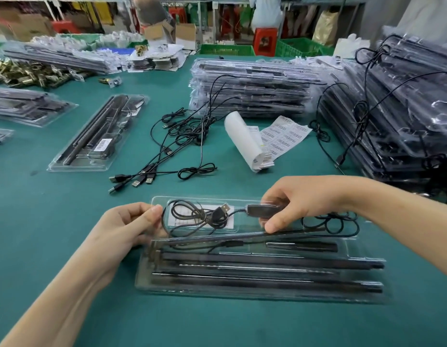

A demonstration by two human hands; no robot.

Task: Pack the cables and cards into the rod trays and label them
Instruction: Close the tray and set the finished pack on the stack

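On a green table [54, 221] before cluttered shelves [200, 11], the left hand [127, 224] is pinching the tray [267, 295] edge; the right hand [302, 201] is pinching a cable controller [258, 211].

Two hands at work: left hand [132, 226], right hand [292, 204].

One open rod tray [242, 295] in front of them. In it:
- one white card [231, 222]
- one coiled USB cable [192, 214]
- one controller [260, 210] on that cable

One closed tray [97, 136] lies single, with one barcode label [102, 144] on it.

Four tray stacks in full view: far-left stack [59, 56], left stack [27, 106], centre stack [250, 91], right stack [405, 116].

Loose cables [182, 131] are tangled, so no sure count; six USB plugs show.

One label roll [245, 141].

Two green crates [227, 50].

Brass fittings heap [24, 73]: too many to count. One fitting [111, 81] lies apart.
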